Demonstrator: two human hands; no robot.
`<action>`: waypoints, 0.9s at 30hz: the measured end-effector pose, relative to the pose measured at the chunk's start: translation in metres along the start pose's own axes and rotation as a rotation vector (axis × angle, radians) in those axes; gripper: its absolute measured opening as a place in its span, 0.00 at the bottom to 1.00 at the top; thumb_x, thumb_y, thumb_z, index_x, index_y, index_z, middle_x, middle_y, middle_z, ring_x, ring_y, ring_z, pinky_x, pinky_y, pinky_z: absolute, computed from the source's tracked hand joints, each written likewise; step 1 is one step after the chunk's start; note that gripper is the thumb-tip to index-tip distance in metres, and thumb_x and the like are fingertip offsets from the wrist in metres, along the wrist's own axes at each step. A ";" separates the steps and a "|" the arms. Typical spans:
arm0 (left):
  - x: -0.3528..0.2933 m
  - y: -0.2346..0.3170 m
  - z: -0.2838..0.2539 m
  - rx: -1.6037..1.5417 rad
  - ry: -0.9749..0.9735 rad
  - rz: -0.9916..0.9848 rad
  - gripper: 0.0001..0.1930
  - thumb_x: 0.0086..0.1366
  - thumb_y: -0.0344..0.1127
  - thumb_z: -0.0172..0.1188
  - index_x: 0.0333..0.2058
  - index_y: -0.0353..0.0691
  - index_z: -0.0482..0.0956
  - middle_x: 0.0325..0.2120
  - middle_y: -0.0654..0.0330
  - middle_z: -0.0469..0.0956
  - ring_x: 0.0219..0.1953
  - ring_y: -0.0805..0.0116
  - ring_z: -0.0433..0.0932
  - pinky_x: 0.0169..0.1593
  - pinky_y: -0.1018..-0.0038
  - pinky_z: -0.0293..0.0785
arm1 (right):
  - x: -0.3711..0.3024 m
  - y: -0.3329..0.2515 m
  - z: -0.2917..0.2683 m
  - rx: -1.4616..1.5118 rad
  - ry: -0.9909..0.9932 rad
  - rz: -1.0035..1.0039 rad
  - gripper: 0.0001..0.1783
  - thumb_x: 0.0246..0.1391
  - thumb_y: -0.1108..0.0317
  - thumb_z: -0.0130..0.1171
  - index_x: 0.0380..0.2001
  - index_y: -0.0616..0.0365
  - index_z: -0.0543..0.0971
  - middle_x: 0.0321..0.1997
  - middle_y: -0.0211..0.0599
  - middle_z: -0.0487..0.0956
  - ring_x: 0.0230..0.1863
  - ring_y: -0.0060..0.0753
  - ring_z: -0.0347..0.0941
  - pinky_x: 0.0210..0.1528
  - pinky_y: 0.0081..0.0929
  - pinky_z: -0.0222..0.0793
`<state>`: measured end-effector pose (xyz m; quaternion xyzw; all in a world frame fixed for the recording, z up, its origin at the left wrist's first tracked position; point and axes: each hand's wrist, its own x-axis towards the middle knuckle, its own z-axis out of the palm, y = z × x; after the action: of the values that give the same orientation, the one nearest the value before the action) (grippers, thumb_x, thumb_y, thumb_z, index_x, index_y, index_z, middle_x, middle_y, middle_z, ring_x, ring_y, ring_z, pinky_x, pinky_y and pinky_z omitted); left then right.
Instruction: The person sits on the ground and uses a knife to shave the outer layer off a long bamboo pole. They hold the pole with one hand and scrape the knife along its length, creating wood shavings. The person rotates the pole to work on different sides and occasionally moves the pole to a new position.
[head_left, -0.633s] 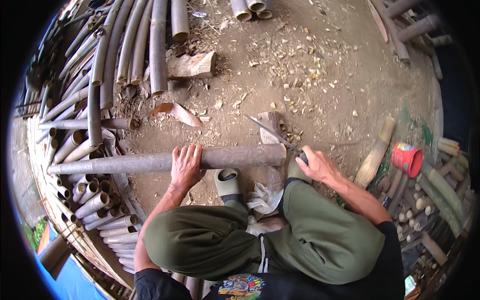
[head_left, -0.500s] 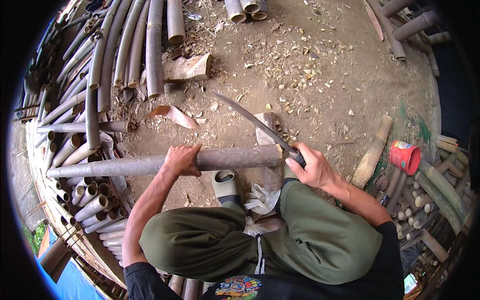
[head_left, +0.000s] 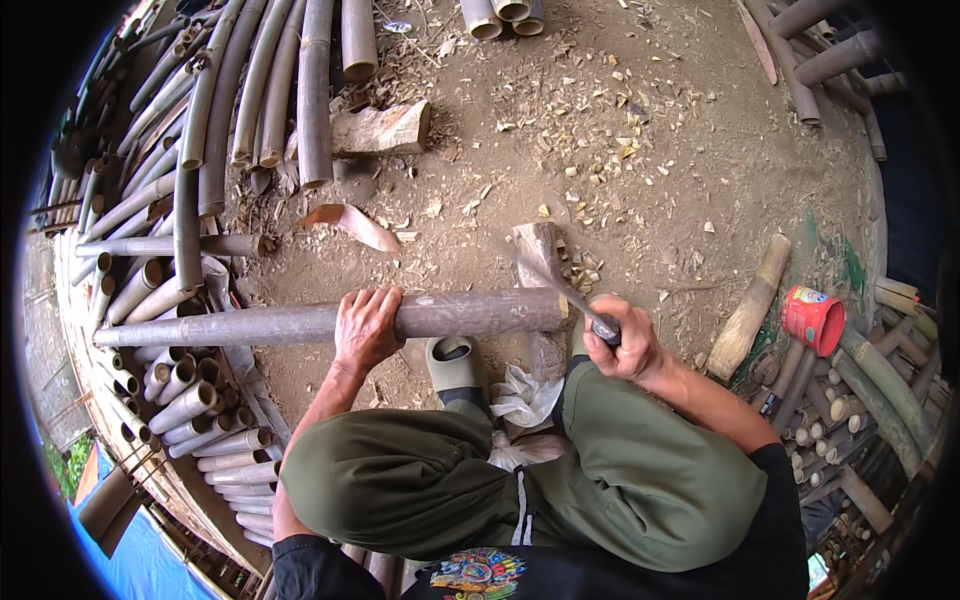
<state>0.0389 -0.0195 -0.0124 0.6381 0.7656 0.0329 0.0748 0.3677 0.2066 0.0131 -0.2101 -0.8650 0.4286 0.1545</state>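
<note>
A long grey-brown bamboo pole point(head_left: 470, 313) lies across in front of me, its right end over a short wood block point(head_left: 545, 345). My left hand point(head_left: 368, 325) is wrapped over the pole near its middle. In my right hand point(head_left: 625, 340), just past the pole's cut right end, is the dark handle of a machete point(head_left: 548, 277). The blade slants up and left over the pole's end, foreshortened and a little blurred. Whether its edge touches the bamboo I cannot tell.
Stacked bamboo poles point(head_left: 210, 130) fill the left side. A wood chunk point(head_left: 380, 130) and scattered chips lie on the dirt ahead. At right are a red container point(head_left: 812, 320), a pale log point(head_left: 750, 308) and a pile of cut bamboo point(head_left: 850, 420). My shoe point(head_left: 455, 365) is below the pole.
My right hand has turned the machete, so its blade now looks shorter and steeper over the pole's end. The left hand keeps hold of the pole, its wrist shifted slightly.
</note>
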 end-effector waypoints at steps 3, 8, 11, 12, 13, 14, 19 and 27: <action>-0.007 0.002 0.006 0.026 0.032 0.001 0.20 0.47 0.33 0.61 0.42 0.46 0.75 0.35 0.64 0.78 0.40 0.64 0.77 0.48 0.63 0.69 | -0.024 0.038 0.009 -0.278 -0.230 0.169 0.20 0.62 0.56 0.57 0.40 0.64 0.70 0.22 0.51 0.77 0.22 0.46 0.79 0.24 0.41 0.72; -0.010 0.002 0.008 0.088 0.076 -0.009 0.20 0.49 0.35 0.61 0.44 0.44 0.75 0.38 0.62 0.78 0.44 0.64 0.76 0.52 0.63 0.68 | 0.012 -0.001 -0.009 -0.024 -0.126 0.211 0.19 0.61 0.56 0.58 0.41 0.62 0.70 0.25 0.54 0.78 0.26 0.53 0.80 0.26 0.44 0.72; -0.012 0.003 0.013 0.133 0.140 0.004 0.22 0.49 0.35 0.62 0.45 0.42 0.75 0.41 0.60 0.78 0.46 0.62 0.76 0.54 0.60 0.67 | 0.002 -0.006 -0.001 0.154 0.054 0.065 0.17 0.61 0.56 0.57 0.41 0.60 0.71 0.26 0.55 0.79 0.28 0.58 0.79 0.29 0.50 0.72; -0.012 0.003 0.014 0.150 0.168 0.018 0.22 0.49 0.35 0.63 0.46 0.42 0.75 0.42 0.59 0.79 0.46 0.61 0.77 0.54 0.59 0.68 | -0.005 0.012 0.002 0.004 -0.124 0.245 0.17 0.61 0.56 0.57 0.41 0.60 0.71 0.26 0.56 0.79 0.28 0.58 0.79 0.29 0.50 0.72; -0.014 0.001 0.018 0.157 0.172 0.020 0.23 0.49 0.35 0.63 0.47 0.42 0.75 0.43 0.60 0.78 0.47 0.61 0.76 0.56 0.59 0.67 | -0.007 0.034 0.003 -0.146 -0.305 0.416 0.18 0.61 0.56 0.56 0.40 0.61 0.71 0.26 0.57 0.79 0.29 0.58 0.79 0.30 0.51 0.72; -0.019 0.004 0.018 0.156 0.169 0.019 0.23 0.49 0.34 0.63 0.47 0.42 0.75 0.43 0.60 0.78 0.47 0.61 0.76 0.56 0.59 0.67 | -0.010 0.045 0.000 -0.299 -0.490 0.594 0.18 0.61 0.55 0.56 0.40 0.61 0.71 0.26 0.58 0.79 0.29 0.59 0.79 0.30 0.51 0.72; -0.022 0.004 0.022 0.182 0.186 -0.015 0.24 0.52 0.34 0.62 0.50 0.43 0.73 0.44 0.60 0.77 0.49 0.60 0.75 0.58 0.55 0.64 | 0.016 -0.016 -0.014 0.003 -0.072 0.213 0.19 0.61 0.56 0.57 0.40 0.64 0.71 0.19 0.48 0.75 0.22 0.45 0.78 0.22 0.38 0.71; -0.016 0.021 0.006 0.269 0.045 -0.094 0.31 0.47 0.38 0.68 0.53 0.44 0.72 0.48 0.58 0.75 0.53 0.58 0.73 0.61 0.53 0.62 | -0.005 0.030 -0.014 -0.135 -0.416 0.483 0.21 0.60 0.55 0.57 0.38 0.65 0.71 0.23 0.58 0.77 0.29 0.63 0.78 0.30 0.48 0.73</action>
<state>0.0632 -0.0317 -0.0138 0.6050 0.7936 -0.0591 -0.0270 0.3854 0.2299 -0.0038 -0.3271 -0.8296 0.4283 -0.1459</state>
